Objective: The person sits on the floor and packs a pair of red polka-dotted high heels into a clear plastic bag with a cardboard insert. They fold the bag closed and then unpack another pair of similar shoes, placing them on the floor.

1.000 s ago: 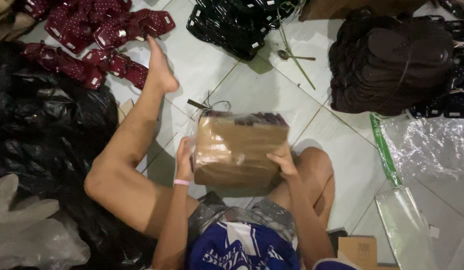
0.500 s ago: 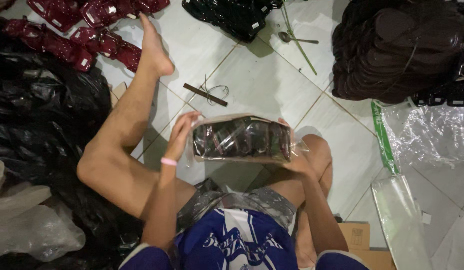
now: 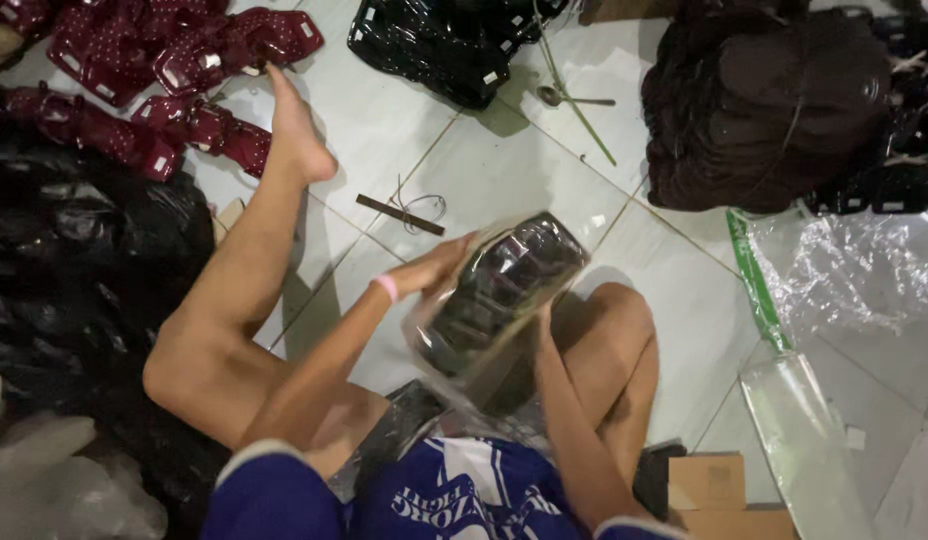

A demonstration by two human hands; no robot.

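I hold a clear plastic package of dark items (image 3: 499, 295) above my lap, tilted with its top end toward the upper right. My left hand (image 3: 436, 268), a pink band on its wrist, presses flat against the package's left side. My right hand (image 3: 537, 330) grips it from below and behind, mostly hidden by the package. My left leg stretches out over the white tiled floor; my right knee is bent under the package.
Dark red packaged items (image 3: 174, 60) lie at top left, black glossy ones (image 3: 444, 40) at top middle, a dark brown heap (image 3: 774, 100) at top right. Black plastic (image 3: 74, 260) lies left, clear bags (image 3: 834, 270) right, a cardboard box (image 3: 719, 490) below, a stick with wire (image 3: 402, 212) ahead.
The package has turned from showing its brown flat side, to lying level, to tilting up toward the right. My left hand slid onto its side.
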